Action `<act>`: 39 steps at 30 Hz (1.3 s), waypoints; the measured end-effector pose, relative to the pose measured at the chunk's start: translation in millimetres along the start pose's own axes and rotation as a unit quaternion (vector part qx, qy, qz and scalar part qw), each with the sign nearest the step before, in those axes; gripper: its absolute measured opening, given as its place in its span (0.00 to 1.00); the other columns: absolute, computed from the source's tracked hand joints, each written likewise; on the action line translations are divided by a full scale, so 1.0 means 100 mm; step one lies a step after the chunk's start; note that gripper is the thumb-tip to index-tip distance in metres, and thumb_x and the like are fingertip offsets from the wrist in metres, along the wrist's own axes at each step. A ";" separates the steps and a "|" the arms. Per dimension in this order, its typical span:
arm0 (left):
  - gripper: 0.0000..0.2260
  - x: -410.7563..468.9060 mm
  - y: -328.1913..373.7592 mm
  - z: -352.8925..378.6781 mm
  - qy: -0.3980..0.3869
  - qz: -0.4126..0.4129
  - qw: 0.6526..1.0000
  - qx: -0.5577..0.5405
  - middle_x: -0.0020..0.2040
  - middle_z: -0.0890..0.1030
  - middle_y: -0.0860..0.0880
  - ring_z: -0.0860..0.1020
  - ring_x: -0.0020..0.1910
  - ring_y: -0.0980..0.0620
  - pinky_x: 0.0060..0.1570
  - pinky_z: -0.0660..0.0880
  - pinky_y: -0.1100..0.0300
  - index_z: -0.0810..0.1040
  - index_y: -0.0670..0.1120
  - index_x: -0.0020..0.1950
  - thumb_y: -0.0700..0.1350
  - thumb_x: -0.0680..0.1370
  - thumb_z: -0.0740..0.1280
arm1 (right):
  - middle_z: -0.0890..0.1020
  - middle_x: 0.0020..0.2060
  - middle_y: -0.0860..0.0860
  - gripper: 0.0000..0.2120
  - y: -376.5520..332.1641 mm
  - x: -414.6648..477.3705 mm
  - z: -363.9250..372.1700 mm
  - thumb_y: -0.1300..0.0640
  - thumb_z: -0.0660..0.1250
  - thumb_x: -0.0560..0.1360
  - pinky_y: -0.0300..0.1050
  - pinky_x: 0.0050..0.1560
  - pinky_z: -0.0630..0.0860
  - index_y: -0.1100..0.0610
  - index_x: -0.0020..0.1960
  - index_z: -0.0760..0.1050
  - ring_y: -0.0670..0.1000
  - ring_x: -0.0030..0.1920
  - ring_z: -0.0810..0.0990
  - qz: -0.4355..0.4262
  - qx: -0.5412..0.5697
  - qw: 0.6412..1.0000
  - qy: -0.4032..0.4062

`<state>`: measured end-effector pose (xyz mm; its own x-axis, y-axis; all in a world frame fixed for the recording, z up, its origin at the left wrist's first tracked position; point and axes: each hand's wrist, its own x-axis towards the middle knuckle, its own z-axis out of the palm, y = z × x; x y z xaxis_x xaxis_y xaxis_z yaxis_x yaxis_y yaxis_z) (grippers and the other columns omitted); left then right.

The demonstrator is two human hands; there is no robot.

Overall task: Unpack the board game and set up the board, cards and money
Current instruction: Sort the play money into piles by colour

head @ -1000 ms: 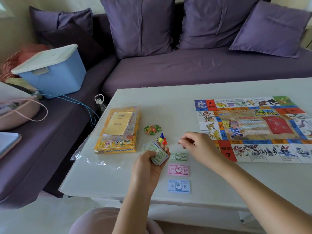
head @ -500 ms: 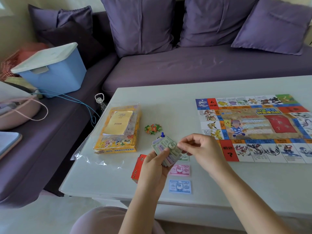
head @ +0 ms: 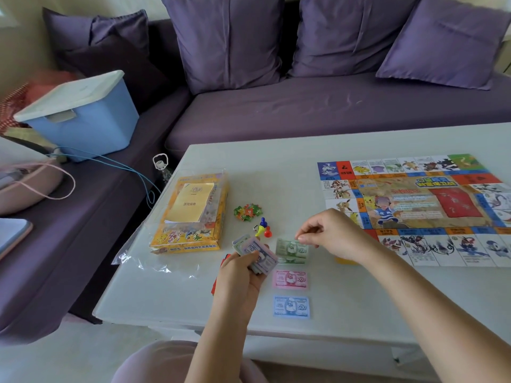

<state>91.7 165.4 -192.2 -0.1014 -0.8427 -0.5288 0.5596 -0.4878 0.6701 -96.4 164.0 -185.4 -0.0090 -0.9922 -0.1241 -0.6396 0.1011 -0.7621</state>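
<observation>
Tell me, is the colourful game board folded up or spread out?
Spread out. The colourful paper game board lies flat on the white table, picture squares and middle artwork face up.

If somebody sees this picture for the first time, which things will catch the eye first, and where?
The colourful game board lies on the right of the white table. Near the front edge, the left hand grips a stack of paper play money, while the right hand pinches a green 2000 note beyond a pink 1000 note and a blue 500 note.
</observation>
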 end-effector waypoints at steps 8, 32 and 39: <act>0.08 -0.01 0.02 0.01 0.003 -0.017 0.999 0.036 0.49 0.77 0.36 0.77 0.47 0.42 0.48 0.75 0.47 0.73 0.34 0.51 0.28 0.78 0.55 | 0.81 0.36 0.43 0.01 0.06 0.05 0.08 0.55 0.72 0.73 0.32 0.36 0.68 0.51 0.45 0.82 0.40 0.36 0.77 -0.002 -0.029 0.999 -0.019; 0.11 0.05 0.01 0.00 -0.013 -0.039 0.998 0.041 0.51 0.78 0.34 0.78 0.50 0.40 0.46 0.74 0.48 0.70 0.31 0.60 0.28 0.78 0.55 | 0.73 0.40 0.41 0.11 -0.01 0.11 0.21 0.57 0.72 0.72 0.31 0.37 0.66 0.48 0.54 0.81 0.41 0.39 0.72 -0.061 -0.144 0.986 -0.063; 0.11 0.03 0.02 -0.01 -0.015 -0.042 0.998 0.035 0.50 0.78 0.35 0.78 0.50 0.40 0.44 0.75 0.48 0.70 0.32 0.58 0.28 0.78 0.55 | 0.76 0.50 0.45 0.15 0.00 0.11 0.19 0.52 0.74 0.71 0.38 0.46 0.70 0.48 0.57 0.79 0.46 0.49 0.75 -0.046 -0.148 0.985 -0.078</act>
<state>93.7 161.8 -193.0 -0.1712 -0.8037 -0.5698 0.4891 -0.5714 0.6590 -82.4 154.6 -198.8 0.1631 -0.9705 -0.1773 -0.8287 -0.0372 -0.5585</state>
